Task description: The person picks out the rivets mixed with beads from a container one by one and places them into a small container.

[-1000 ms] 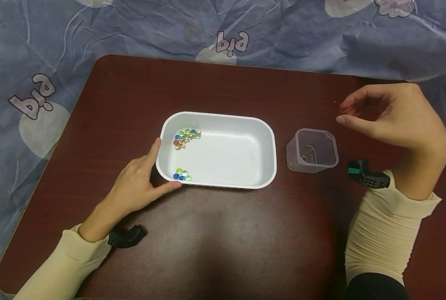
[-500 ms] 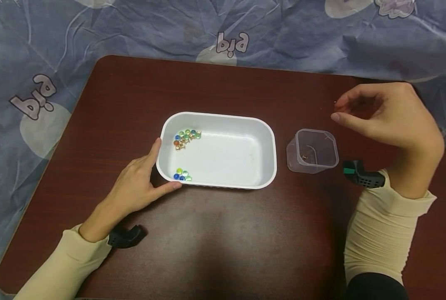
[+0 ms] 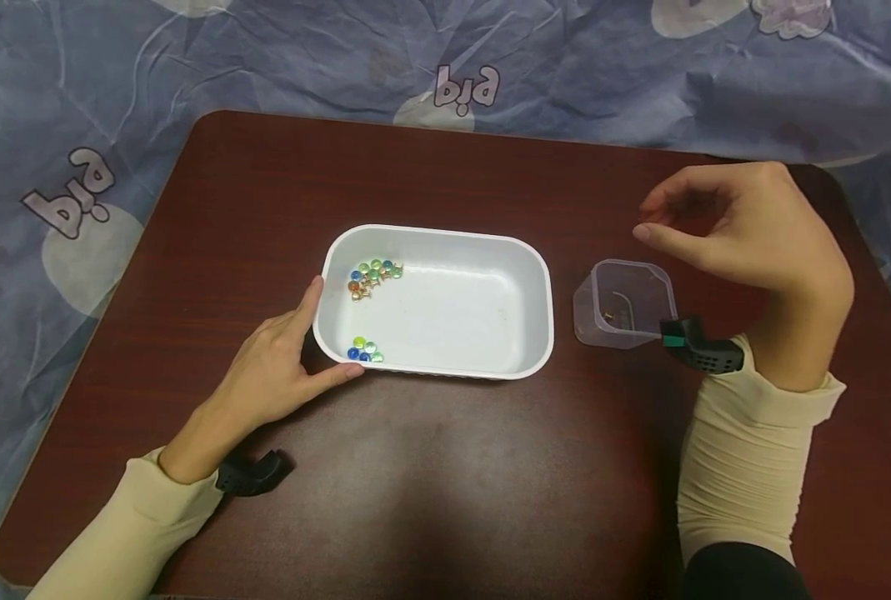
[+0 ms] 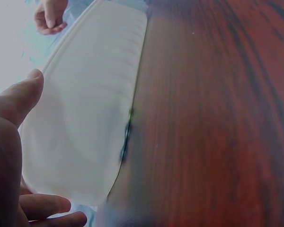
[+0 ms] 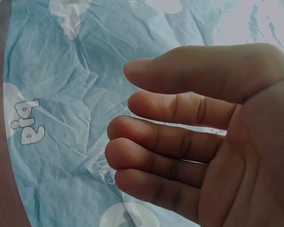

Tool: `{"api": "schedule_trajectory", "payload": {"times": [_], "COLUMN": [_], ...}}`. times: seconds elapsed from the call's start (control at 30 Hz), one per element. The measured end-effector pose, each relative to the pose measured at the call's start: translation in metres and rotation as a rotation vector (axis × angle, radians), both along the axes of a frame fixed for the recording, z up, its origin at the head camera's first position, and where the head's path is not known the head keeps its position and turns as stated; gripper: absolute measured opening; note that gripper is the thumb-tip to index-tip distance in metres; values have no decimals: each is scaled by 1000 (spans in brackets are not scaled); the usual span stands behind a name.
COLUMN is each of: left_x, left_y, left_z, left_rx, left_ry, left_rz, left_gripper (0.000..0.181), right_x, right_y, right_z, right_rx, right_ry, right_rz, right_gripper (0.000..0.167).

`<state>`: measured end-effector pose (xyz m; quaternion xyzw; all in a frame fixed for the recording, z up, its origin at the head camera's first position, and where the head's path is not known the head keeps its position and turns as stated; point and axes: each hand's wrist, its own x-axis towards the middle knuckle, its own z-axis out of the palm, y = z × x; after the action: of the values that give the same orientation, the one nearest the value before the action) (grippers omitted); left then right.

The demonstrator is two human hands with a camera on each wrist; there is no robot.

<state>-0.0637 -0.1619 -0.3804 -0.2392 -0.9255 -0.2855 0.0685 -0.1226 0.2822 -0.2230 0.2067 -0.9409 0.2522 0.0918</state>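
Observation:
My left hand (image 3: 272, 362) rests against the left end of a white tray (image 3: 483, 375), its thumb along the near wall and its fingers at the left wall. In the left wrist view the thumb (image 4: 26, 97) touches the tray's outer side, with fingers at the end corner. Small round glass beads (image 3: 363, 354) in blue, green and yellow lie in the tray's near-left corner. More beads mix with gold-coloured tack-like pieces (image 3: 361, 292) farther back. My right hand (image 3: 760, 229) hovers beyond a clear plastic cup (image 3: 592, 321), thumb and fingers apart, nothing visible between them.
Inside the clear cup lies a tiny gold-coloured piece (image 3: 608, 316). Tray and cup stand on a dark red-brown table (image 3: 430, 467). A blue patterned cloth (image 3: 302, 58) hangs or lies beyond its far edge. My right wrist camera (image 3: 703, 348) overlaps the cup's near-right rim.
My right hand has moved left, closer to the far side of the clear cup, its fingers in much the same pose. The left hand, tray and cup have stayed in place.

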Motion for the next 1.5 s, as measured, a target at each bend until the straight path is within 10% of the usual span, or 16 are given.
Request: {"api": "schedule_trajectory", "payload": {"times": [1.5], "left_x": [0], "left_y": [1], "left_z": [0], "left_rx": [-15], "left_ry": [-11], "left_rz": [12], "left_gripper": [108], "right_x": [-18], "right_y": [-63], "right_z": [1], "right_rx": [-1], "right_ry": [-35], "right_rz": [158], "right_gripper": [10]}}
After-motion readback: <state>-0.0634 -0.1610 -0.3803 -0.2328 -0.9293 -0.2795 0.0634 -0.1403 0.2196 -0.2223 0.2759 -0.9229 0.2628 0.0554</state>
